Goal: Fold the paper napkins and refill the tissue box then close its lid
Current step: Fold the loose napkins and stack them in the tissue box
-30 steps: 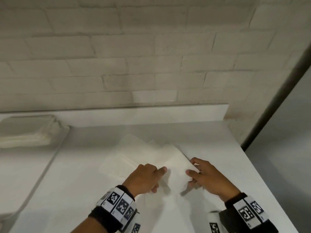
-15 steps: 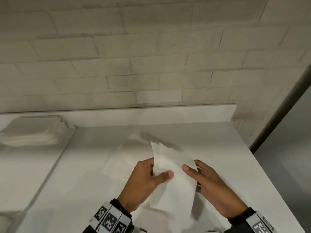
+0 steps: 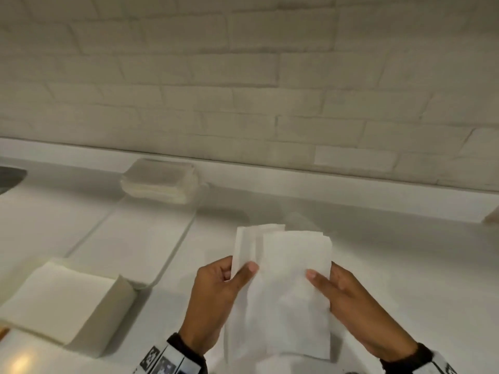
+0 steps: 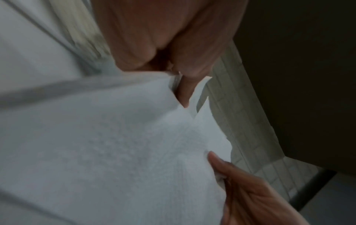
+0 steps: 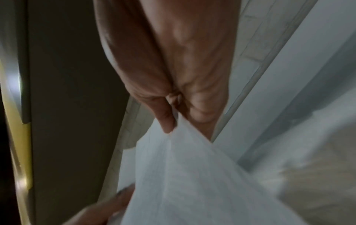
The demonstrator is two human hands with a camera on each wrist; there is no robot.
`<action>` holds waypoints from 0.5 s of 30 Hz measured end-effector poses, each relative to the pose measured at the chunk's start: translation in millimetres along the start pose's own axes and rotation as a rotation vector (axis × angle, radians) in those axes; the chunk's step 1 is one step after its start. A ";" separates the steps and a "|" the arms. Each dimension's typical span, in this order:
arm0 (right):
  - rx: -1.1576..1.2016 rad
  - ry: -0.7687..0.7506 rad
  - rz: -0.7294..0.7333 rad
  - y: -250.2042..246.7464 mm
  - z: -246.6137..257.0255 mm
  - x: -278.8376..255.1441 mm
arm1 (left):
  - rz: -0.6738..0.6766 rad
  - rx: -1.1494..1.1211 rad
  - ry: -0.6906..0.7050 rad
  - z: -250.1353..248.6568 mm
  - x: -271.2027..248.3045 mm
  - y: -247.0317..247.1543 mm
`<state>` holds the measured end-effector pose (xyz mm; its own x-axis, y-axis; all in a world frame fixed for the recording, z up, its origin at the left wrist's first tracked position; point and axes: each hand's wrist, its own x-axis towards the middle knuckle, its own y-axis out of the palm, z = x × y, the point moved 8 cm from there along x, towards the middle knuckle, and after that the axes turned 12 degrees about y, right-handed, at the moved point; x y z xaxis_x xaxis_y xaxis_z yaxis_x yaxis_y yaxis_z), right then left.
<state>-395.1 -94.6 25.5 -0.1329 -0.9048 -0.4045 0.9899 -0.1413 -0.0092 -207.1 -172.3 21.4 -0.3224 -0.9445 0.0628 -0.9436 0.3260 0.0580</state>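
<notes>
Both hands hold a small bundle of folded white napkins (image 3: 286, 290) upright above the white counter (image 3: 391, 265). My left hand (image 3: 239, 272) pinches the bundle's left edge, thumb in front. My right hand (image 3: 322, 278) pinches its right edge, thumb on the front sheet. The top edges of the sheets are slightly staggered. In the left wrist view the napkins (image 4: 115, 152) fill the frame below my curled fingers (image 4: 185, 71). The right wrist view shows the thumb and fingers (image 5: 167, 121) nipping the paper (image 5: 192, 182). A beige tissue box (image 3: 108, 314), white on top, stands at the front left.
A stack of white napkins (image 3: 159, 182) lies at the back against the raised ledge (image 3: 351, 195) under the brick wall. A white tray-like board (image 3: 129, 238) lies between the stack and the box. A dark object (image 3: 10, 176) shows at the left edge.
The napkins went from lying flat on the counter under both hands to being lifted and held upright. The head view swung left, bringing the tissue box into sight.
</notes>
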 end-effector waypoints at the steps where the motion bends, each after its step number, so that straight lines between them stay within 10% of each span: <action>1: 0.053 0.028 0.050 15.3 2.9 3.4 | -0.053 -0.016 -0.003 -1.1 -0.9 -18.5; 15: 0.077 -0.028 0.033 176.4 59.0 45.3 | -0.348 -0.322 -0.309 7.8 -27.9 -198.0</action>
<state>-229.4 -184.1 59.6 -0.1029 -0.9203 -0.3774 0.9872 -0.1410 0.0747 -11.9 -210.9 0.4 -0.0489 -0.9508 -0.3059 -0.9433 -0.0567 0.3271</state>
